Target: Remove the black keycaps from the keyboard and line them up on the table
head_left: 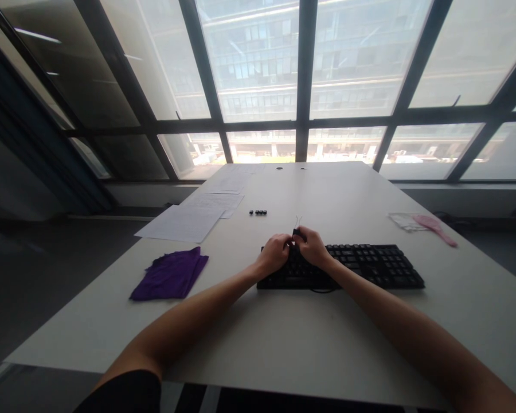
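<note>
A black keyboard lies flat on the white table, partly covered by my hands. Above its upper left part, my right hand is closed on a small keycap puller, a dark piece with two thin wires pointing away from me. My left hand is beside it, thumb and fingers pinched together close to the puller's near end. What those left fingers hold, if anything, is too small to make out. Several loose black keycaps stand in a short row beyond the keyboard, one set slightly apart on the left.
Folded purple cloth lies to the left, with paper sheets behind it. On the right are a pink brush-like object and a clear plastic bag. Large windows stand past the table's far edge.
</note>
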The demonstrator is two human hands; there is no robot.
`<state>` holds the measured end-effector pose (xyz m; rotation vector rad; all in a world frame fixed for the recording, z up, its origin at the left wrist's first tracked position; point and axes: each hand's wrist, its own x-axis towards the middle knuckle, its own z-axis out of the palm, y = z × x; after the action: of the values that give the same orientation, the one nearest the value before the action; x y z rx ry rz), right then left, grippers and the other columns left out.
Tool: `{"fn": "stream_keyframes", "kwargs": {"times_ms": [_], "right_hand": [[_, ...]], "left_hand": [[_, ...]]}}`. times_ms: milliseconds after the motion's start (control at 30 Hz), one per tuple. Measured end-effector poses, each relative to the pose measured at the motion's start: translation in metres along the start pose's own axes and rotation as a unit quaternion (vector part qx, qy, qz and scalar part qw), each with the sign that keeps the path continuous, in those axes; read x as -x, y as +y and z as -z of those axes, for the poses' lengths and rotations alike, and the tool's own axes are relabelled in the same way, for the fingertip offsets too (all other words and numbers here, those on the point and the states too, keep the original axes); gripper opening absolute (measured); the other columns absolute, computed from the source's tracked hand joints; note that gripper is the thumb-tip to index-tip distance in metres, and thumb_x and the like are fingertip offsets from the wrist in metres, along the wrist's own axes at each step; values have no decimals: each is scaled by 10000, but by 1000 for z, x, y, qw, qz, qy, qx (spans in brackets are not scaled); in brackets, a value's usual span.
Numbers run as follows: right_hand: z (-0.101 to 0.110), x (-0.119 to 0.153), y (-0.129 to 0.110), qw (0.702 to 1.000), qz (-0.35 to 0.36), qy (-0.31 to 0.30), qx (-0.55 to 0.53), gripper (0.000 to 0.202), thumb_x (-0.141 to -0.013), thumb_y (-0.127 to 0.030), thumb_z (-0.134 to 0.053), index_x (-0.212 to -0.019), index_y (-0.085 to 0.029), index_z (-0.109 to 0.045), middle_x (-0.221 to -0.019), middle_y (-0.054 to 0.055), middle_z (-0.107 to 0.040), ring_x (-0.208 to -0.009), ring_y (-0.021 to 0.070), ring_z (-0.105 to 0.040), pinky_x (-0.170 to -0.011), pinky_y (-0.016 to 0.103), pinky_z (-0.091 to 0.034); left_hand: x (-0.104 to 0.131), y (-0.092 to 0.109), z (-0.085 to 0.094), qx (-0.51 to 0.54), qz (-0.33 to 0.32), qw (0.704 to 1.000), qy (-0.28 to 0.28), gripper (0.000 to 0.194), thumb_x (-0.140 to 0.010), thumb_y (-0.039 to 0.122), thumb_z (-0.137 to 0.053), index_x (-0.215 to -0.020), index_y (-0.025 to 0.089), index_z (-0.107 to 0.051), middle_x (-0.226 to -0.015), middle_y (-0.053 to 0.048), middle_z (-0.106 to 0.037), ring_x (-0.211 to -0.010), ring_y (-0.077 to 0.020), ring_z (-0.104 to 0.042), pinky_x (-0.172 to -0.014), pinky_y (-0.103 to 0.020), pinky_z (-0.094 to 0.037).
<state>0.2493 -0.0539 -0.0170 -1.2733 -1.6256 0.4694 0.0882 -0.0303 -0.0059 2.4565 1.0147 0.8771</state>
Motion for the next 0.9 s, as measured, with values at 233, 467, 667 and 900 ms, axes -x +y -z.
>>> {"fn": "stream_keyframes", "kwargs": {"times_ms": [233, 467, 667, 900], "right_hand": [[2, 0, -3, 999, 3, 0, -46, 173, -859, -293, -522, -707, -210, -512, -640, -18, -563, -609, 146, -469, -589, 269, -353], [2, -4, 2, 997, -23, 51, -48, 155, -861, -282, -502, -723, -214, -517, -637, -11, -567, -594, 149, -487, -584, 274, -364], [1, -3, 2, 999, -17, 29, -24, 163, -862, -290, -505, -718, -215, -513, -628, -18, -555, -586, 145, -469, -580, 273, -349], [2, -4, 3, 999, -18, 30, -16, 152, -862, -285, -503, -728, -215, -521, -658, -8, -589, -607, 150, -489, -601, 274, -360]], "left_hand": [[-1, -1, -1, 12, 14, 1000, 0, 281, -801, 61, -463, -875, 191, -701, -908, -58, -731, -891, -203, -654, -868, -327, -509], [0, 0, -1, 44, 7, 999, 2, 396, -810, 46, -448, -1044, 201, -728, -940, -41, -745, -904, -190, -667, -907, -331, -506], [-1, 0, 0, 44, 12, 999, -3, 410, -803, 39, -453, -1049, 212, -731, -961, -39, -748, -919, -192, -668, -923, -336, -506], [0, 0, -1, 35, 0, 999, 3, 408, -802, 35, -451, -1041, 210, -732, -939, -34, -745, -912, -193, -667, -918, -336, -503]]}}
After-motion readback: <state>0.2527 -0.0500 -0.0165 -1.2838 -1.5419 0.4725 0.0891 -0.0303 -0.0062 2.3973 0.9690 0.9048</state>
